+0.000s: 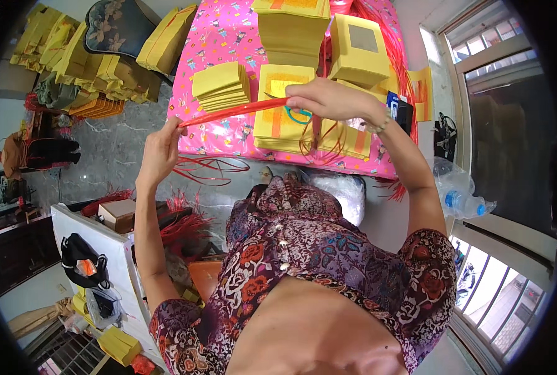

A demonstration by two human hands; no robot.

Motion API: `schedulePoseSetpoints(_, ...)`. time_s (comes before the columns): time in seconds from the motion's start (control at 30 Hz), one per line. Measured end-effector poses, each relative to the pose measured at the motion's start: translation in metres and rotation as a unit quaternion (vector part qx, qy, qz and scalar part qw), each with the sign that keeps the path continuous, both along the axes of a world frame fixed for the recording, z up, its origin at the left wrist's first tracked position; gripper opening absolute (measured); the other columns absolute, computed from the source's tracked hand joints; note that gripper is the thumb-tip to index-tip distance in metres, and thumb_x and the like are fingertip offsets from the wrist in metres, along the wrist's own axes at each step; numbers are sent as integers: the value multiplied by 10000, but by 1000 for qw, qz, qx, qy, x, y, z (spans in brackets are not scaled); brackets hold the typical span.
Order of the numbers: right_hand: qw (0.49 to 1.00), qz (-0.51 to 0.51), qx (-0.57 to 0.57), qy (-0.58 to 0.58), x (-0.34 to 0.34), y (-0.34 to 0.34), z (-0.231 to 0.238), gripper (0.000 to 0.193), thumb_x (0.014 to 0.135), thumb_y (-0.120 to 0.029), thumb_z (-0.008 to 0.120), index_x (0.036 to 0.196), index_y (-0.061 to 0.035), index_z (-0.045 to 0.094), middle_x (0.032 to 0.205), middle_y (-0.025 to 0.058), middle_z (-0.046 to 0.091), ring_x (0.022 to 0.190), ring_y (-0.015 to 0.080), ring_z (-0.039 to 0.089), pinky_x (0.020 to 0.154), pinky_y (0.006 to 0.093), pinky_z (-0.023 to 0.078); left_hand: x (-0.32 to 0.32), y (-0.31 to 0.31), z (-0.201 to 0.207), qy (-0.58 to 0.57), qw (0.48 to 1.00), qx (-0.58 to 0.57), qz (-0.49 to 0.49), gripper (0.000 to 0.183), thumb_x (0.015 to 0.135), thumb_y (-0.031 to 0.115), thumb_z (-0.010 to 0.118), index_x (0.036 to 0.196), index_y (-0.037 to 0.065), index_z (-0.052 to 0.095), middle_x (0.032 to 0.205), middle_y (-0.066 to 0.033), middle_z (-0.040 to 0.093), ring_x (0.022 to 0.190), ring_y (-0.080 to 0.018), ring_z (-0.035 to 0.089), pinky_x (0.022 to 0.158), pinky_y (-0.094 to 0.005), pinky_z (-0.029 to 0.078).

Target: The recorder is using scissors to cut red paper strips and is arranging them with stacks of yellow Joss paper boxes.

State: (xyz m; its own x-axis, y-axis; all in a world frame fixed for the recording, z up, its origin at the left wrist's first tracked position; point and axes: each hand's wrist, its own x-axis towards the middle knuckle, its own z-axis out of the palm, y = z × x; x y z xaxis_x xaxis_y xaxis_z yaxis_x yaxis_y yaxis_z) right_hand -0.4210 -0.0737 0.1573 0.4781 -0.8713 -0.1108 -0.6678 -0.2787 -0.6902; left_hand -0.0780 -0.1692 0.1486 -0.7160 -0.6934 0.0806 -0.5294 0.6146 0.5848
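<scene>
A bundle of shiny red ribbon (234, 111) is stretched between my hands above the near part of the table. My left hand (159, 149) is closed on its left end, and loose strands (212, 164) hang below. The fingers of my right hand (331, 100) are closed on the other end, with thin strands dangling beneath. Under the ribbon lies a stack of yellow paper (281, 134) with an orange patterned patch on top. A teal loop (298, 116) shows just below my right hand; I cannot tell what it belongs to.
Smaller yellow stacks (222, 86) and taller ones (294, 37) stand on the pink patterned tablecloth (219, 37). More red ribbon (388, 28) trails at the far right. A white table (119, 262) is at left, a barred window (497, 281) at right. Another person (31, 153) is far left.
</scene>
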Motion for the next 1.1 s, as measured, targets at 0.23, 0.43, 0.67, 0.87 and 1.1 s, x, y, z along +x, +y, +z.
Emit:
schedulePoseSetpoints(0.23, 997, -24, -43, 59, -25, 50, 25, 303, 952, -319, 406, 860, -39, 481, 680, 161, 508, 681, 341, 550, 615, 404, 418, 42, -18, 1, 95, 990, -46, 99, 57, 900, 14, 421, 881, 9, 475, 687, -77, 487, 627, -99, 446, 551, -257, 370)
schedulePoseSetpoints(0.43, 996, -83, 14, -11, -32, 46, 17, 293, 951, -299, 414, 853, -35, 497, 654, 146, 524, 650, 338, 547, 596, 401, 410, 137, -69, -25, 134, 970, -53, 197, 191, 974, 160, 395, 867, 21, 474, 679, 11, 405, 619, -70, 360, 538, -218, 312)
schedulePoseSetpoints(0.67, 989, -72, -82, 101, -4, 6, -11, 262, 933, -283, 442, 838, -42, 478, 622, 188, 504, 624, 384, 526, 568, 460, 390, 134, -86, -75, -151, 934, -276, 168, 395, 857, 262, 578, 1195, 68, 521, 1184, -149, 519, 1079, -286, 489, 895, -405, 386)
schedulePoseSetpoints(0.87, 990, -40, -92, 97, 46, -23, -23, 245, 927, -274, 448, 870, -37, 474, 642, 198, 534, 643, 392, 552, 589, 484, 411, -67, -3, -25, 125, 986, -45, -101, 538, 799, 200, 646, 1272, 45, 440, 1199, -187, 497, 1150, -338, 429, 983, -420, 322)
schedulePoseSetpoints(1.1, 991, -45, -92, 89, 51, -17, -36, 260, 926, -281, 450, 893, -24, 470, 689, 195, 565, 691, 398, 565, 606, 497, 418, -84, 5, -71, -4, 988, -83, -128, 103, 819, 27, 467, 921, 26, 450, 733, -183, 591, 673, -393, 574, 561, -471, 440)
